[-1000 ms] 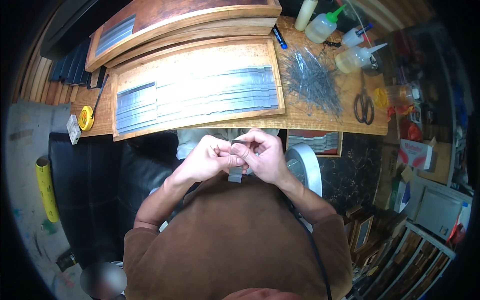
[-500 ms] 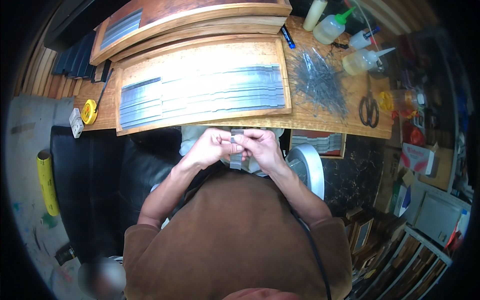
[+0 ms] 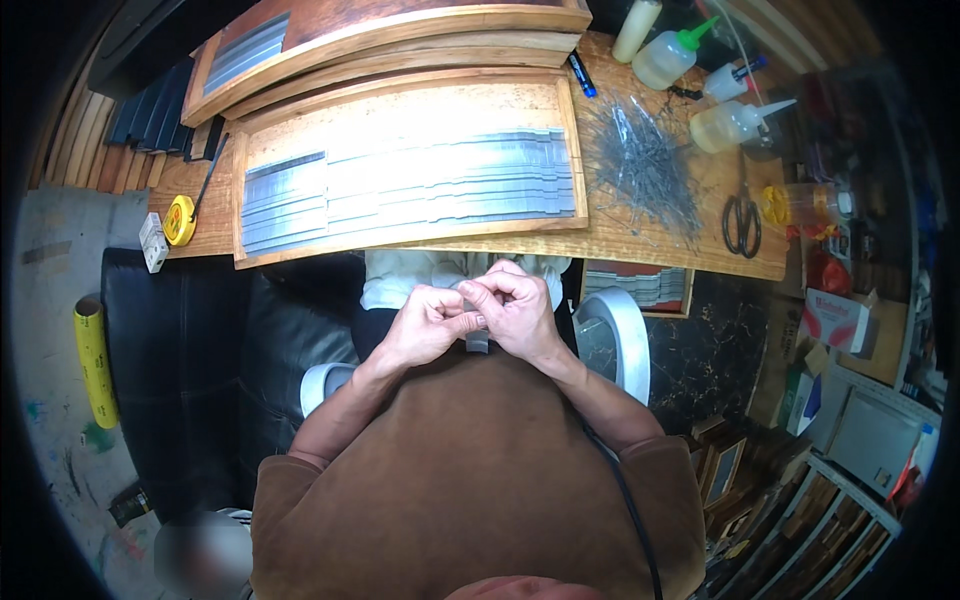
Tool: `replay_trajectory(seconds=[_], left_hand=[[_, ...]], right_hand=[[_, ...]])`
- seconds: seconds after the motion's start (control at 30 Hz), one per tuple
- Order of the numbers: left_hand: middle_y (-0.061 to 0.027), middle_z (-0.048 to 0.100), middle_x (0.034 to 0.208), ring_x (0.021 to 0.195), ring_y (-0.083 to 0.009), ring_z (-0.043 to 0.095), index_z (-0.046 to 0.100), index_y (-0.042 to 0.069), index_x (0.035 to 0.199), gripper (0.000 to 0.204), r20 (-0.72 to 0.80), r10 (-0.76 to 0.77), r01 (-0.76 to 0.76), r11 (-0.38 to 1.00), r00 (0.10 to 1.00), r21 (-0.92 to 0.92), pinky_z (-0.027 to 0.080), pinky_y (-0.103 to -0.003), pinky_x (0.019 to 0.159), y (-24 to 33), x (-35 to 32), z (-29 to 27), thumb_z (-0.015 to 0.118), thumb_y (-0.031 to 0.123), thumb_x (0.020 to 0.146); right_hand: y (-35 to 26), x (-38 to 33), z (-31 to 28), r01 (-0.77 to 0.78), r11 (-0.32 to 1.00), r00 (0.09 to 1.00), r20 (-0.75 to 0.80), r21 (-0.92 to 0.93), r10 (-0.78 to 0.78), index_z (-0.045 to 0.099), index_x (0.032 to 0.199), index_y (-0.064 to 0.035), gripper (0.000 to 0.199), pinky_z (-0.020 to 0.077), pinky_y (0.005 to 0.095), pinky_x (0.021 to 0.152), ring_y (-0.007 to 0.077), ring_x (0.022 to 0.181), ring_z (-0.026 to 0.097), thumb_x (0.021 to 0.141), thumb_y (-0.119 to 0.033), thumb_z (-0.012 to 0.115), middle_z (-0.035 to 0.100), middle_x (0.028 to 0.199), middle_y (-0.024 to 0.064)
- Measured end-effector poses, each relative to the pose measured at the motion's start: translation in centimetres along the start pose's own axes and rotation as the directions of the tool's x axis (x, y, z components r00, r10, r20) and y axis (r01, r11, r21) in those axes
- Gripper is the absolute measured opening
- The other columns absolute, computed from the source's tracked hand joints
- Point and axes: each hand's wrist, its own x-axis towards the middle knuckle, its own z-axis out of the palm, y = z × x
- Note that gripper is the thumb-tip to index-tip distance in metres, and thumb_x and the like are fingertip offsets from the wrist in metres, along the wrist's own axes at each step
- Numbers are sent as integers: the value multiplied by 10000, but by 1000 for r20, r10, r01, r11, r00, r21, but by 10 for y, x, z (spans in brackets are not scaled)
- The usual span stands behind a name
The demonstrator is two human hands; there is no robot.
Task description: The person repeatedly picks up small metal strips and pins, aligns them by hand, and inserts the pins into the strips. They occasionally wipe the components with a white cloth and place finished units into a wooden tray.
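Between hands [image 3: 425, 325] [image 3: 524, 314], flat grey strip [image 3: 477, 344].

1 grey strip [image 3: 478, 343], mostly hidden, between 2 hands [image 3: 422, 326] [image 3: 522, 318]

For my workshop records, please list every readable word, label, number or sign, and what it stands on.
I copy no printed wording, only where it stands:
White-and-red box: printed lettering, not quoted.
Yellow tape measure: markings too small to read.
Yellow roll: marks too small to read.
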Motion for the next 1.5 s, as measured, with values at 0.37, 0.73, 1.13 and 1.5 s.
replay_trajectory(seconds=[0.37,0.73,1.13,1.5], left_hand=[[-104,806,986,870,-187,788,782,-4,1116,181,143,-31,91,898,989,-430,640,-285,732,36,22,-14,727,139,1020],[-57,799,946,877,-92,712,799,-10,1080,117,103,37,-25,993,994,-119,568,-260,798,22,12,-13,733,55,1009],[-47,801,953,875,-84,730,802,27,1098,136,146,-17,46,979,989,-197,549,-229,686,22,16,-11,734,115,1020],[-79,799,945,848,-128,741,796,-10,1075,161,105,-37,48,993,994,-106,583,-263,746,48,21,-20,744,128,1011]], right_hand=[[11,10,-12,-393,757,920,228,522,320,765,976,5,206,448,187,517,11,597,575,1049,-178,706,691,777,-11],[7,5,-6,-303,877,951,178,372,253,786,1109,55,185,502,230,532,66,619,631,964,-59,779,708,823,38],[11,4,-5,-300,896,953,131,328,272,779,1095,55,210,491,233,508,58,608,614,997,-130,769,675,768,21],[6,11,-6,-377,785,925,164,492,342,782,1048,35,143,488,199,573,34,637,589,1001,-96,747,699,806,11]])
